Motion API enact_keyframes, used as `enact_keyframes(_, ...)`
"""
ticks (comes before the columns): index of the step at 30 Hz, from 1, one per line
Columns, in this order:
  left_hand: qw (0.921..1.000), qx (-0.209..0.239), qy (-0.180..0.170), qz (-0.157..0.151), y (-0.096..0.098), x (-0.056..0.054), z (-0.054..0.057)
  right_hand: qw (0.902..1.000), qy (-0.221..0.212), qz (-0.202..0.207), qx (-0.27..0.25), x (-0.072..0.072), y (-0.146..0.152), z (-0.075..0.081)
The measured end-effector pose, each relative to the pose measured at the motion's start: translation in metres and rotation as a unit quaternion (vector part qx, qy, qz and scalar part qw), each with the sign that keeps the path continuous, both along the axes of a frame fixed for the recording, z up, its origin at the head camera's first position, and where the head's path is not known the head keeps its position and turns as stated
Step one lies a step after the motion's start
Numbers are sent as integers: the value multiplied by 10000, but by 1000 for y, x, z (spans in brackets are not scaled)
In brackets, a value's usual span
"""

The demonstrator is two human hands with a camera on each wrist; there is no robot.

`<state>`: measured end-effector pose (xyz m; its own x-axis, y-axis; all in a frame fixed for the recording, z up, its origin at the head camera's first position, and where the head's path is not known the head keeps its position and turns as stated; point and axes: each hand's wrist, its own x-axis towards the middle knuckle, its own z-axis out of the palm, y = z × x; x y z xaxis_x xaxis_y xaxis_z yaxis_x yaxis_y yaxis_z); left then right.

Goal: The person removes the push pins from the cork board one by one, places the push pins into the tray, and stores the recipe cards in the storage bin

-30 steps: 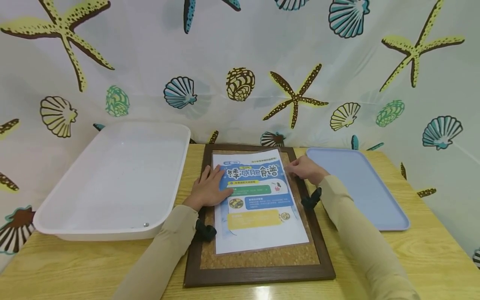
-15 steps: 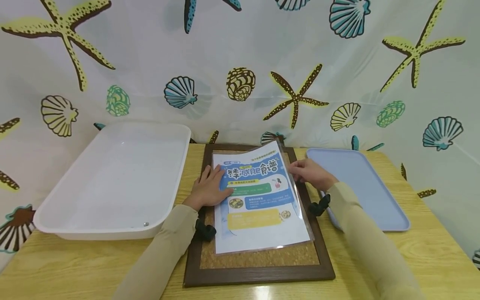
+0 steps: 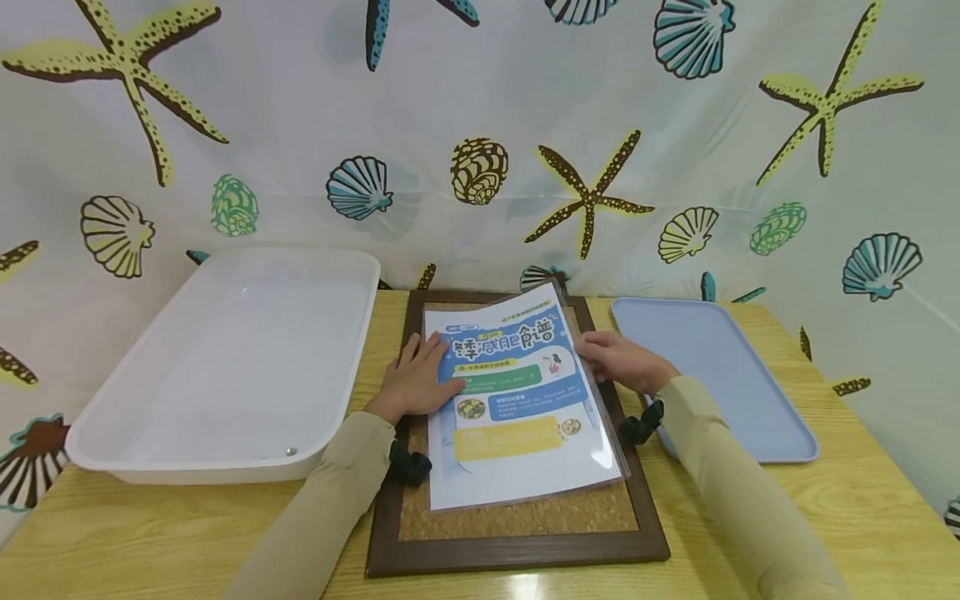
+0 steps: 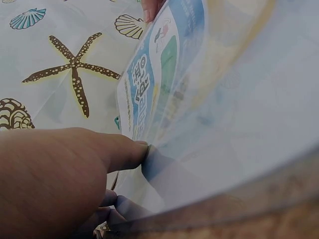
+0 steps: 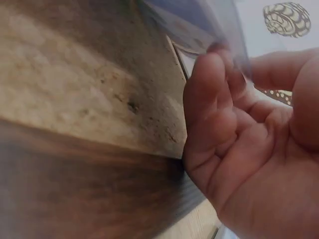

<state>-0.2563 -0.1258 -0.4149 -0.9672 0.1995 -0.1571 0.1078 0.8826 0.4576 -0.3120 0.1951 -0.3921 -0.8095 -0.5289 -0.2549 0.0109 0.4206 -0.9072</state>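
Observation:
A printed poster point(image 3: 517, 479) in a clear, shiny sleeve lies over a brown-framed cork board point(image 3: 517, 525). My left hand point(image 3: 415, 379) rests on the poster's left edge with its fingers spread; its thumb point(image 4: 127, 152) touches the sheet in the left wrist view. At the opposite edge, my right hand point(image 3: 622, 358) pinches the poster between thumb and curled fingers. That right side is raised off the cork, and the sheet bows upward toward its far right corner. In the right wrist view, bare cork point(image 5: 70, 74) shows beneath the lifted edge.
A deep white basin point(image 3: 225, 358) stands left of the board, with a small shiny round spot near its front. On the right lies a shallow blue tray point(image 3: 735, 383), close to my right forearm. A shell-patterned curtain point(image 3: 300, 108) hangs behind the wooden table point(image 3: 150, 533).
My right hand has shifted slightly right and lifted the poster's right edge, so its far right corner now rises past the board's frame. My left hand has stayed in place.

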Motion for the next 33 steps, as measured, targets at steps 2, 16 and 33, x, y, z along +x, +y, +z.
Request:
enact_keyframes(2,10000,-6,-6,7,0,0,0,10000,-63,50,20,1,-1,0)
enact_keyframes(16,10000,25,3,36,2,4,4,9987,145,-27,478,5,-7,-2)
enact_keyframes(33,9946,700,587,488,3,-4,2,9958,644,-367,-537,13,-9,-15)
